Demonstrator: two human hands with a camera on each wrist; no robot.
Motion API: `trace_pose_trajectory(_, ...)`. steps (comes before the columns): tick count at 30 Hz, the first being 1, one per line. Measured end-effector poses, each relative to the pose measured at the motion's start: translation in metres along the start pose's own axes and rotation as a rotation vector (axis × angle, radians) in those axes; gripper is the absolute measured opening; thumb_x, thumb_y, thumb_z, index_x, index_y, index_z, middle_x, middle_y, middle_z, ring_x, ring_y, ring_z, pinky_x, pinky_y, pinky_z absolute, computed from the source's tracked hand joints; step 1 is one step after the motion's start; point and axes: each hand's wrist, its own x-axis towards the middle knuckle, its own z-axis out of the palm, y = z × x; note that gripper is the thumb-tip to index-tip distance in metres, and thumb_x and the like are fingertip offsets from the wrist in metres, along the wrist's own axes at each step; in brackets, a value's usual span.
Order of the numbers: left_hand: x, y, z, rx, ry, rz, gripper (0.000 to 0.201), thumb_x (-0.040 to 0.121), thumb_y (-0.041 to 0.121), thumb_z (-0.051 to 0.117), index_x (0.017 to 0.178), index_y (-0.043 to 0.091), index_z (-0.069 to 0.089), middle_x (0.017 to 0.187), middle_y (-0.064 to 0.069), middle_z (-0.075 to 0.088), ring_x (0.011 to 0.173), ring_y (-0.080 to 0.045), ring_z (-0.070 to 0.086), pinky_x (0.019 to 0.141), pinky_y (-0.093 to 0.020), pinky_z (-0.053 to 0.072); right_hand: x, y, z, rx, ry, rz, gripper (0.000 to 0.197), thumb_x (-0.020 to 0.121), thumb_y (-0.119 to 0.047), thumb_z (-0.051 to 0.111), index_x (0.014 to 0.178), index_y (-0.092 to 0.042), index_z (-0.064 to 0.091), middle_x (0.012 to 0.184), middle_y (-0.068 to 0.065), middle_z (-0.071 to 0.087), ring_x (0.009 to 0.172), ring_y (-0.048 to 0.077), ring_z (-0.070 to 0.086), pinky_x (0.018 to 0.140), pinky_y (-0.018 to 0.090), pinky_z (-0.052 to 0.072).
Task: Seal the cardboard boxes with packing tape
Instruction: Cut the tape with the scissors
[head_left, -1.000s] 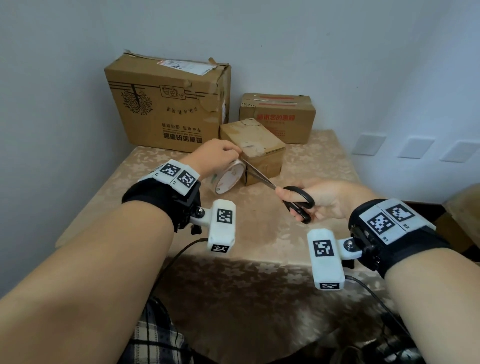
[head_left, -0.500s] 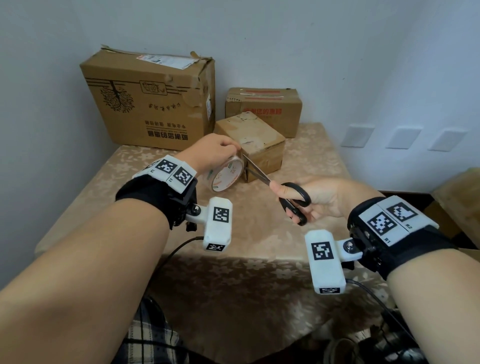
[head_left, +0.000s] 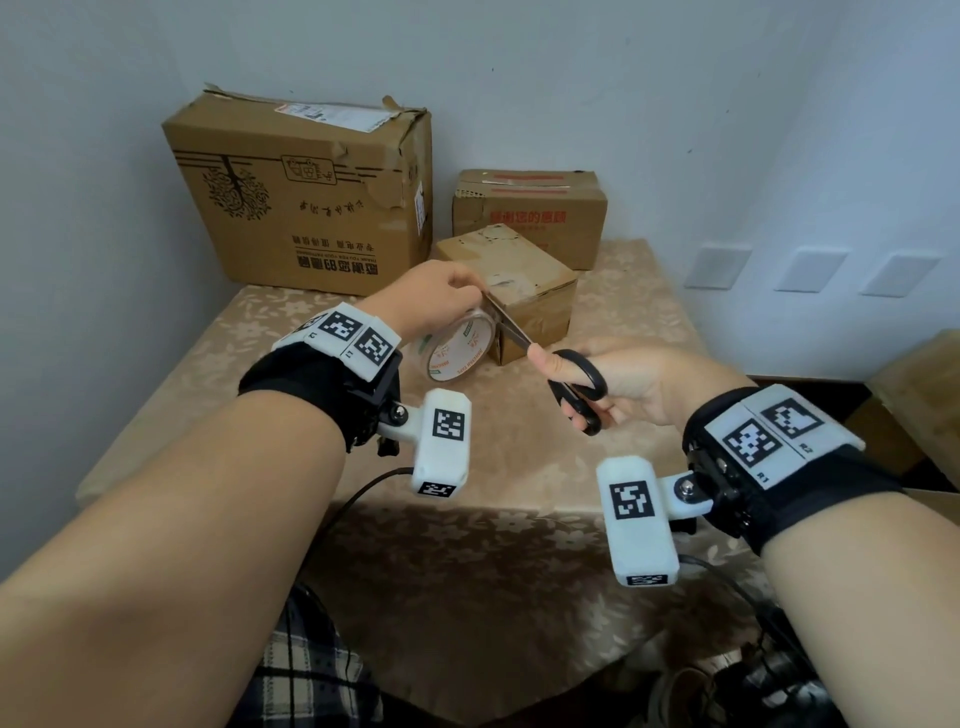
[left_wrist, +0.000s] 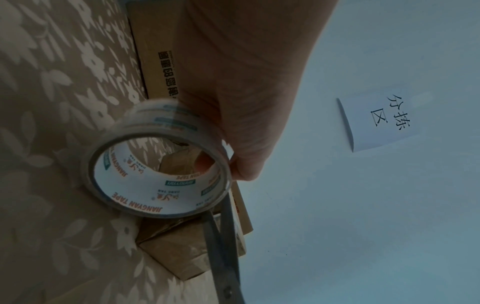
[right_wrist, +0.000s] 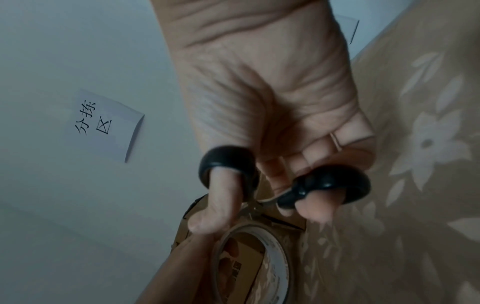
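My left hand (head_left: 441, 296) holds a roll of clear packing tape (head_left: 457, 345) just in front of a small cardboard box (head_left: 514, 275), fingers pinched at the roll's top by the box's near edge. In the left wrist view the roll (left_wrist: 161, 181) hangs from my left hand (left_wrist: 239, 115). My right hand (head_left: 623, 379) grips black-handled scissors (head_left: 576, 387), thumb and fingers through the loops. The blades (head_left: 511, 327) reach up to the tape between roll and box. The right wrist view shows the scissors (right_wrist: 285, 179) in my right hand (right_wrist: 265, 115) and the roll (right_wrist: 259, 261) below.
A large cardboard box (head_left: 306, 192) stands at the back left against the wall. A medium box with red print (head_left: 530, 213) sits behind the small one. The table (head_left: 519, 467) has a beige flowered cloth. A paper note (left_wrist: 379, 121) hangs on the wall.
The scissors blades have moved closer to the tape at the box's edge. Both hands stay in much the same place; the head view has shifted a little.
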Motion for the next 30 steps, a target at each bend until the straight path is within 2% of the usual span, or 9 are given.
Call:
trace_pose_trajectory(3,0.0,-0.001,-0.001,0.002,0.031,-0.04,0.049,0.091,0.025,0.051,0.138,0.02,0.039,0.124,-0.009,0.057,0.1,-0.021,0.058,0.064,-0.024,0.04,0.007,0.0,0.004,0.024,0.042,-0.019,0.066,0.063,-0.066,0.059,0.098,-0.01,0.058,0.065,0.004,0.056,0.045,0.011,0.056,0.058,0.026,0.043)
trace_pose_trajectory(4,0.0,-0.002,-0.001,-0.01,0.039,-0.065,0.054,0.09,0.027,0.052,0.14,0.017,0.033,0.124,-0.01,0.058,0.099,-0.022,0.058,0.061,-0.022,0.039,0.009,0.0,0.005,0.027,0.049,-0.021,0.066,0.066,-0.065,0.059,0.102,-0.01,0.057,0.065,0.004,0.056,0.045,0.011,0.056,0.057,0.026,0.043)
trace_pose_trajectory(6,0.001,-0.004,-0.001,-0.015,0.051,-0.101,0.054,0.089,0.03,0.054,0.136,0.014,0.034,0.119,-0.009,0.061,0.097,-0.02,0.059,0.058,-0.023,0.04,0.012,0.0,0.007,0.033,0.054,-0.025,0.054,0.076,-0.062,0.059,0.095,-0.011,0.054,0.064,0.004,0.057,0.045,0.011,0.057,0.056,0.025,0.043)
trace_pose_trajectory(8,0.002,-0.006,0.0,-0.006,0.067,-0.119,0.047,0.086,0.032,0.056,0.127,0.014,0.039,0.114,-0.006,0.061,0.096,-0.018,0.058,0.061,-0.027,0.04,0.017,-0.001,0.009,0.05,0.06,-0.033,0.051,0.076,-0.061,0.06,0.088,-0.013,0.051,0.064,0.005,0.057,0.045,0.012,0.056,0.055,0.026,0.043)
trace_pose_trajectory(15,-0.001,-0.005,0.001,-0.02,0.097,-0.114,0.024,0.085,0.028,0.057,0.103,0.013,0.05,0.097,-0.004,0.06,0.083,-0.015,0.055,0.068,-0.031,0.044,0.029,-0.002,0.007,0.029,0.115,-0.071,0.058,0.078,-0.056,0.065,0.106,-0.006,0.056,0.063,0.006,0.055,0.045,0.012,0.051,0.043,0.021,0.034)
trace_pose_trajectory(20,-0.004,-0.001,0.002,-0.05,0.122,-0.094,0.011,0.085,0.022,0.055,0.09,0.014,0.051,0.089,-0.007,0.054,0.079,-0.017,0.049,0.069,-0.033,0.044,0.032,0.001,0.005,0.044,0.122,-0.116,0.066,0.066,-0.058,0.069,0.103,-0.005,0.057,0.058,0.005,0.054,0.043,0.012,0.046,0.043,0.022,0.036)
trace_pose_trajectory(23,-0.006,0.0,0.0,-0.057,0.124,-0.077,0.009,0.084,0.02,0.056,0.089,0.014,0.05,0.086,-0.006,0.051,0.079,-0.018,0.047,0.069,-0.034,0.042,0.035,0.004,0.005,0.033,0.132,-0.124,0.066,0.072,-0.054,0.071,0.107,0.0,0.059,0.057,0.004,0.053,0.042,0.012,0.045,0.043,0.022,0.036)
trace_pose_trajectory(26,-0.006,-0.004,-0.004,-0.089,0.134,-0.084,0.014,0.085,0.02,0.058,0.097,0.014,0.055,0.091,0.001,0.057,0.082,-0.014,0.053,0.069,-0.028,0.044,0.036,0.004,0.005,0.002,0.139,-0.131,0.048,0.077,-0.049,0.07,0.096,-0.007,0.058,0.056,0.003,0.053,0.041,0.011,0.046,0.043,0.021,0.036)
trace_pose_trajectory(30,-0.01,-0.012,-0.006,-0.123,0.087,-0.065,0.014,0.085,0.013,0.058,0.1,0.014,0.06,0.088,0.005,0.056,0.078,-0.01,0.053,0.059,-0.022,0.04,0.035,0.001,0.007,-0.024,0.156,-0.209,0.046,0.068,-0.053,0.073,0.087,-0.014,0.055,0.058,0.007,0.056,0.041,0.012,0.05,0.045,0.022,0.039)
